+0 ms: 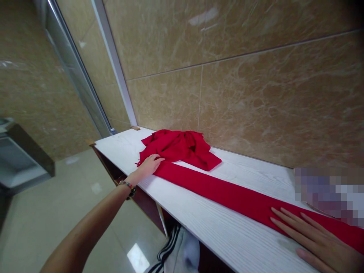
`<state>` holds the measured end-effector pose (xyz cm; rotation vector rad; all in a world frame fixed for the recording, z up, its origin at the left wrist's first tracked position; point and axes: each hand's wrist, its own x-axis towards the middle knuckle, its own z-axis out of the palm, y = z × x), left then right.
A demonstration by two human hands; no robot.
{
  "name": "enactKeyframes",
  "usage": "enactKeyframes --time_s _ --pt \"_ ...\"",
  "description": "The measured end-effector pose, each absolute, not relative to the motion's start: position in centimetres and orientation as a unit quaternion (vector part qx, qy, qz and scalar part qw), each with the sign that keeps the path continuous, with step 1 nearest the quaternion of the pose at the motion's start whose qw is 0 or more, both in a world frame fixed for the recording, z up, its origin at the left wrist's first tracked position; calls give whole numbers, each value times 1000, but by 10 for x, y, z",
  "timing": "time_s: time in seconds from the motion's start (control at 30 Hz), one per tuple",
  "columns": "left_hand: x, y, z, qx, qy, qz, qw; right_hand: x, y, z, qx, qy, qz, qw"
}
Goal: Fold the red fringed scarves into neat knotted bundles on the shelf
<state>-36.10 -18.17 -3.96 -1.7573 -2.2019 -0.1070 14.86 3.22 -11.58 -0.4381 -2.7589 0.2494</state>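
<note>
A red scarf [216, 191] stretches as a long, narrow folded strip across the white tabletop. My left hand [149, 165] rests on its far left end, fingers laid over the cloth. Bits of fringe show beside that hand. At the lower right, my right hand [318, 239] lies flat on the strip with its fingers spread. Behind the left end sits a loose, crumpled heap of red cloth [176, 146]; whether it belongs to the same scarf I cannot tell.
The white tabletop [227, 237] runs along a tan marble-tiled wall [256, 94], with open compartments under its front edge. A blurred-out item [321, 193] is at the right. A metal-edged frame [82, 68] and a boxy white fixture [25, 159] stand left, over shiny floor.
</note>
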Motion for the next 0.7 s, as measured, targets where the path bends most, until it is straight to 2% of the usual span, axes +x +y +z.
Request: enactKeyframes --time_s 0.1,0.27,0.4,0.53,0.7 --pt "-381 -193 -32 -599 -782 -45 167 149 40 -113 -129 -987 50 83" --pt "-386 -187 -15 -610 -781 -40 127 102 26 -70 -133 -985 47 98" --pt "-388 -186 10 -606 -787 -42 110 36 0 -39 -53 -992 64 90" --pt "-395 -191 25 -588 -802 -42 102 1 -12 -45 -16 -992 94 79" --pt "-391 -194 4 -542 -831 -28 121 -1 -10 -62 -33 -991 105 74"
